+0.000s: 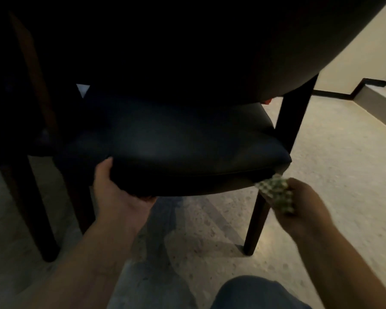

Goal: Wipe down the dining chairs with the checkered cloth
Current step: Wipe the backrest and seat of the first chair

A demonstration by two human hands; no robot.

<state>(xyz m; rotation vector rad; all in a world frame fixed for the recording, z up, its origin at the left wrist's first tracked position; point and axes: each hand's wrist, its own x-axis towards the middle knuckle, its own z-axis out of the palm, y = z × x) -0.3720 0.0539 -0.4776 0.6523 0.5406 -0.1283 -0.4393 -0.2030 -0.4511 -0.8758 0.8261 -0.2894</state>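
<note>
While speckled floor (pixel 321 175) is spreading below, left hand (pixel 118 192) is gripping 1 dark chair (pixel 176 148)'s seat edge, right hand (pixel 303 204) fingers clamping 1 checkered cloth (pixel 276 192).

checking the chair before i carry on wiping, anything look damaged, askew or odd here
Nothing stands out as damaged or spilled. The chair seat looks smooth and intact, with the left hand gripping its front edge and the right hand holding the checkered cloth near the front right leg. The upper part is too dark to judge.
</note>
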